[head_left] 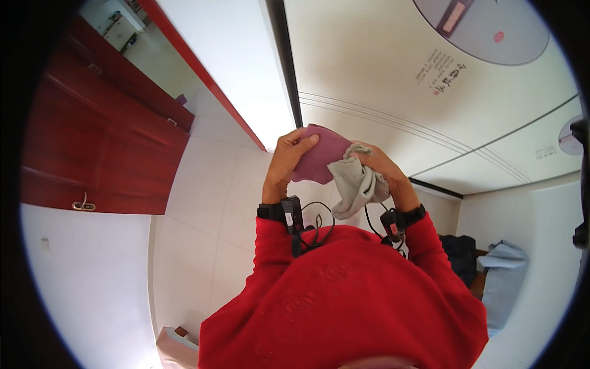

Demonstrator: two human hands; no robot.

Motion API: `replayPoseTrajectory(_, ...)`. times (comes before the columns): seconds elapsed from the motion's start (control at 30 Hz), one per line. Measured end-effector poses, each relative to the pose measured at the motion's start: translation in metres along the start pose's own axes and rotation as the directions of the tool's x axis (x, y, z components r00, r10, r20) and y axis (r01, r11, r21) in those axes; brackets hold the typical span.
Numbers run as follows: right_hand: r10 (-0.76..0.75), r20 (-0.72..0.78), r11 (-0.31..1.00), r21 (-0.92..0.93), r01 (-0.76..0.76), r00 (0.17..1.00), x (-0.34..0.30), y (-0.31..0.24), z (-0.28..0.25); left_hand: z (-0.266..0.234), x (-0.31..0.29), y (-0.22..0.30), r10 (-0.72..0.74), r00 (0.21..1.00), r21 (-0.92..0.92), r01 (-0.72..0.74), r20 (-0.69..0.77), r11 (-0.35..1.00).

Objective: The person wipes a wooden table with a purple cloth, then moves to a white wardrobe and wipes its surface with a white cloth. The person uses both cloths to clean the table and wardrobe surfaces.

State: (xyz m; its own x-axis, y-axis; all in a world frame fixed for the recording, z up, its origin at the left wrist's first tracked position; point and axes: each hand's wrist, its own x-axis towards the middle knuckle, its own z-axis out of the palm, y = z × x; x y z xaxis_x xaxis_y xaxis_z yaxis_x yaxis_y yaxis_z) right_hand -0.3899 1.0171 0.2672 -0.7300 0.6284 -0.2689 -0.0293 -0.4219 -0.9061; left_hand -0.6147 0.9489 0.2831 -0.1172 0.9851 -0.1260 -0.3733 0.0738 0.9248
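Observation:
My left hand (287, 157) grips a mauve piece of cloth (324, 154), its thumb pressed flat on the near face and the fingers behind it. The mauve cloth looks folded into a small flat shape. Beside it, my right hand (382, 165) is closed on a crumpled grey-beige cloth (357, 184) that hangs down in loose folds. The two cloths touch or overlap between my hands, and some of my right fingers are hidden behind them. Both are held up in front of my chest, above the floor.
Pale wardrobe doors (369, 67) with line patterns stand ahead on the right. A red door (110, 135) is at the left, beyond the tiled floor (209, 203). Light blue fabric (505, 270) and a dark item (460, 258) lie at the right. Cables (319, 224) hang by my wrists.

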Motion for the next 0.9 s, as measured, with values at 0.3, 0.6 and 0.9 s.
replayPoseTrajectory(0.3,0.157,0.033,0.942,0.294,-0.160,0.987,0.007,0.014,-0.001,0.003,-0.005,0.008,0.008,1.000,0.002,-0.008,0.014,1.000)
replayPoseTrajectory(0.6,0.108,0.022,0.904,0.414,-0.107,0.994,0.027,0.011,0.017,-0.018,-0.009,-0.006,0.013,0.982,0.029,-0.007,-0.191,1.000)
replayPoseTrajectory(0.9,0.060,0.116,0.879,0.465,-0.107,0.991,0.026,0.016,0.020,-0.033,-0.019,-0.037,0.111,0.923,0.241,-0.020,-0.369,0.970)
